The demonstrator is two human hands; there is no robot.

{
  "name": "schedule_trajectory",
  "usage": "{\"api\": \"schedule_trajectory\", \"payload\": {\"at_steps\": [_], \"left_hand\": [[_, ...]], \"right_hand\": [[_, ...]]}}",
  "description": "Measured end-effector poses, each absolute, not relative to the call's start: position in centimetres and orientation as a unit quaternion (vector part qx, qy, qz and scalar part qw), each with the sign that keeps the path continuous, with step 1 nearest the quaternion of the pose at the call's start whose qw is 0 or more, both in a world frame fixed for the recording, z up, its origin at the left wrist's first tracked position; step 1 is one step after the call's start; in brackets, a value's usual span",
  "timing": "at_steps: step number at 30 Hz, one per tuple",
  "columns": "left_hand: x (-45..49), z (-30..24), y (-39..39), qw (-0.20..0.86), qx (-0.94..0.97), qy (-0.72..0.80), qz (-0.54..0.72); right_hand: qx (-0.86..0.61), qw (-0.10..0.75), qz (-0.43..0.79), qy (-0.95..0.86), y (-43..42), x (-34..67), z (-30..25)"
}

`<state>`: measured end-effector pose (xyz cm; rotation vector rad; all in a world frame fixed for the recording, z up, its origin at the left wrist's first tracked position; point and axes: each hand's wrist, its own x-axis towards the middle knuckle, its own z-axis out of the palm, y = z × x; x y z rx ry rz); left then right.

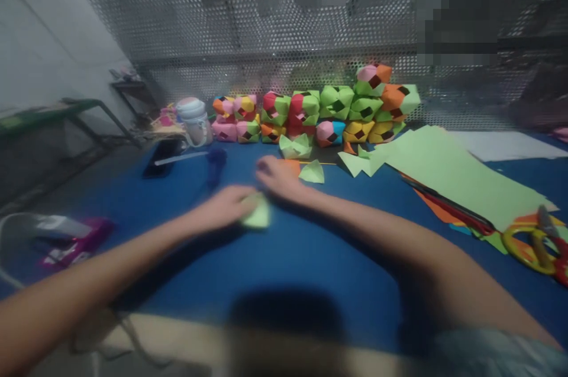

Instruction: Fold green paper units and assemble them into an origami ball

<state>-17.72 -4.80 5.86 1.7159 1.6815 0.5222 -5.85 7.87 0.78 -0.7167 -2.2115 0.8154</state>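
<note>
My left hand [228, 205] rests on the blue table [284, 253] and grips a folded light green paper piece [258, 214]. My right hand [277, 177] lies just beyond it, fingers curled on the table near an orange paper scrap [293, 165] and a small green folded triangle [312, 172]. Motion blur hides the right hand's fingers. A row of colourful folded paper cubes [319, 113] is stacked along the back mesh wall.
Green paper sheets [448, 173] lie over a coloured stack at the right, with yellow-handled scissors [539, 241] at the right edge. A phone [162, 158], a white bottle [194, 119] and a pink stapler [73, 241] sit at the left.
</note>
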Motion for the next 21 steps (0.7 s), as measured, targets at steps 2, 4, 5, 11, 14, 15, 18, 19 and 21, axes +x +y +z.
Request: {"api": "schedule_trajectory", "payload": {"at_steps": [2,4,5,11,14,15,18,19,21], "left_hand": [[-16.4,4.8,-3.0,0.399,0.601,0.633,0.28],[-14.8,3.8,-1.4,0.47,0.547,0.603,0.342],[-13.9,3.4,-0.6,0.496,0.528,0.585,0.365],[-9.6,1.1,3.1,0.541,0.482,0.534,0.436],[-8.6,0.3,4.3,0.519,0.485,0.532,0.461],[-8.4,0.1,4.5,0.507,0.482,0.535,0.473],[-8.4,-0.2,4.7,0.476,0.467,0.548,0.504],[-8.5,-0.3,4.7,0.47,0.463,0.552,0.509],[-8.6,-0.3,4.5,0.472,0.46,0.554,0.509]], "right_hand": [[-0.294,0.36,0.273,-0.842,9.3,-1.9,0.6],[-0.336,0.385,0.241,-0.825,10.8,1.5,0.0],[-0.362,0.392,0.231,-0.814,11.6,2.9,-0.4],[-0.432,0.368,0.263,-0.78,13.7,5.8,-2.9],[-0.419,0.364,0.292,-0.779,13.5,5.5,-3.0],[-0.417,0.368,0.3,-0.775,13.3,5.4,-2.9],[-0.422,0.391,0.321,-0.753,12.8,5.7,-2.3],[-0.424,0.399,0.33,-0.743,12.7,5.9,-2.2],[-0.429,0.409,0.352,-0.725,12.4,6.2,-2.0]]}}
